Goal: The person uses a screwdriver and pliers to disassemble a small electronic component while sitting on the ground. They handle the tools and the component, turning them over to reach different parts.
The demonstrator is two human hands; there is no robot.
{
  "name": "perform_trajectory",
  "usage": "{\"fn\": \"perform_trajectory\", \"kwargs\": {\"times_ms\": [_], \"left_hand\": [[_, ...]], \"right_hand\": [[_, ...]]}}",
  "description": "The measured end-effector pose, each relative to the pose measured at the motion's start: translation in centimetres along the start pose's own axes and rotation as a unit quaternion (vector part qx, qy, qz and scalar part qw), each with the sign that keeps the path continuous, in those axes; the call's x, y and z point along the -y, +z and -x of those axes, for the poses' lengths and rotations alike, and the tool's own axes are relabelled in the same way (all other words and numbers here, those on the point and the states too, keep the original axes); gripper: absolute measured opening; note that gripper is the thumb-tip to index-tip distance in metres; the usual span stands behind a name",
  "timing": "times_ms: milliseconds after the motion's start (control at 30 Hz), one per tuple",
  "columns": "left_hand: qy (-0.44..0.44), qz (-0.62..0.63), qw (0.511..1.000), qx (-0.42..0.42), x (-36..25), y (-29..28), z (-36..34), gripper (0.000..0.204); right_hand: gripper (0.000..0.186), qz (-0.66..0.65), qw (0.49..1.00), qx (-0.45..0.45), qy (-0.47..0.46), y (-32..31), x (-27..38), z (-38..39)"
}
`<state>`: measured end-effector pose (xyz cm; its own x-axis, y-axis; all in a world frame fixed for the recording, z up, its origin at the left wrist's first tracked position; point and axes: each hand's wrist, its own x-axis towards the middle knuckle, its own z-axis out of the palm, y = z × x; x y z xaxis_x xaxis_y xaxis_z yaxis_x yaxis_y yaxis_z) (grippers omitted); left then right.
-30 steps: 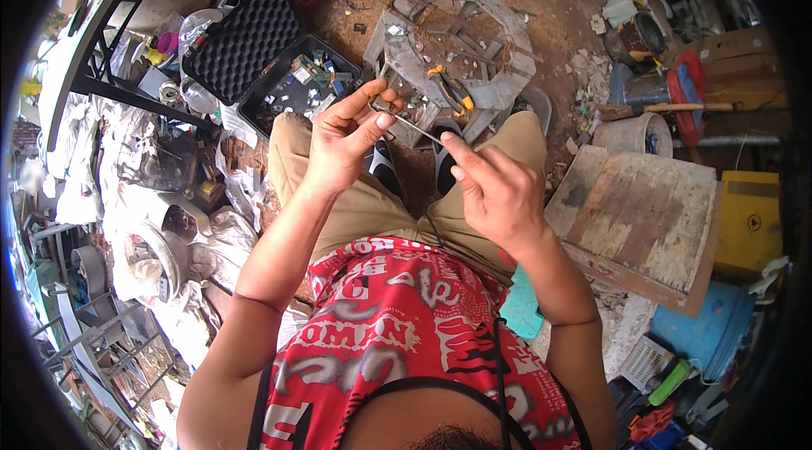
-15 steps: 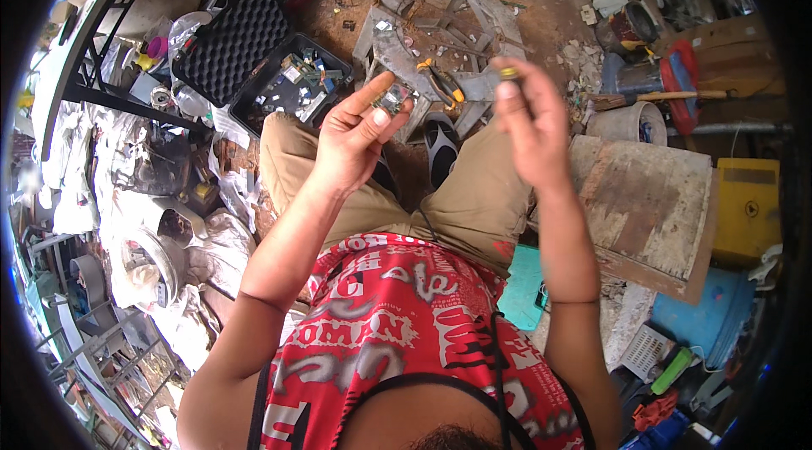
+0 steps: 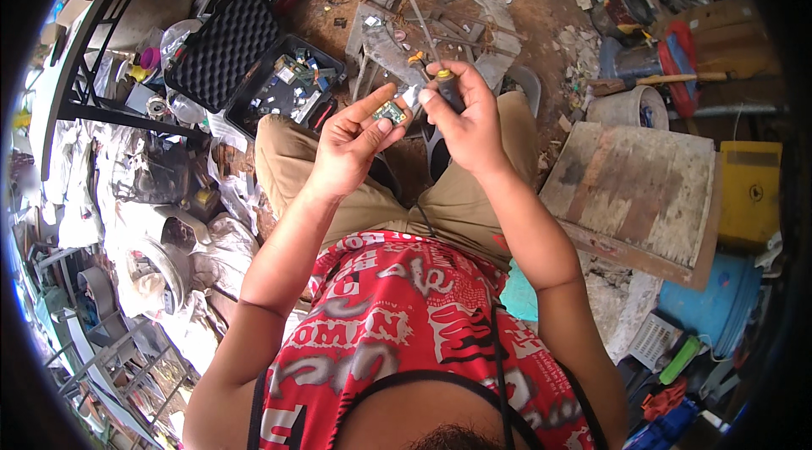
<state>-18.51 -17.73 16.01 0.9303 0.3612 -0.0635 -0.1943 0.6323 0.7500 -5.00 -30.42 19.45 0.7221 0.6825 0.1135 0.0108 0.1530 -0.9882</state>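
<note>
My left hand point(image 3: 353, 144) pinches a small green circuit board point(image 3: 390, 112) between thumb and fingers, raised above my knees. My right hand point(image 3: 468, 120) grips the dark handle of a screwdriver point(image 3: 433, 44) with a yellow band; its thin metal shaft points up and away from me. The two hands are close together, with the handle's end beside the little board. Both forearms come up from the lower edge over my khaki trousers and red printed top.
An open black case point(image 3: 227, 46) with foam lining and small parts point(image 3: 288, 86) lies on the ground at upper left. A grey metal frame point(image 3: 440, 10) lies ahead. A weathered wooden board point(image 3: 634, 188), yellow box point(image 3: 748, 192) and blue bucket point(image 3: 719, 302) stand at right. Scrap clutters the left.
My right hand swung out to the right and then came back to the left hand, now with the screwdriver held shaft upward. My left hand has kept the small board raised.
</note>
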Motion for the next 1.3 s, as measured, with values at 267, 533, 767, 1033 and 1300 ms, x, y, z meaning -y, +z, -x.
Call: {"fn": "perform_trajectory", "kwargs": {"times_ms": [267,533,767,1033,1300], "left_hand": [[-0.025,-0.102,0.989,-0.108,1.1,-2.0,0.5,0.037],[-0.015,-0.191,0.976,-0.104,2.0,-2.3,0.0,0.036],[0.025,-0.228,0.973,-0.033,4.0,3.0,-3.8,0.027],[0.033,-0.332,0.937,-0.102,3.1,-3.9,-9.8,0.025],[0.096,-0.393,0.899,-0.170,2.2,-12.6,-17.1,0.021]], "right_hand": [[0.035,0.093,0.986,-0.128,0.046,-5.3,-2.3,-7.5],[0.037,0.101,0.983,-0.111,0.106,-8.4,-2.9,-6.1],[0.037,-0.009,0.998,-0.016,0.058,-5.0,-2.9,1.3],[0.044,0.030,0.962,-0.266,0.056,-19.2,-2.6,-3.1],[0.052,0.332,0.797,-0.471,0.181,-34.7,-22.0,0.4]]}}
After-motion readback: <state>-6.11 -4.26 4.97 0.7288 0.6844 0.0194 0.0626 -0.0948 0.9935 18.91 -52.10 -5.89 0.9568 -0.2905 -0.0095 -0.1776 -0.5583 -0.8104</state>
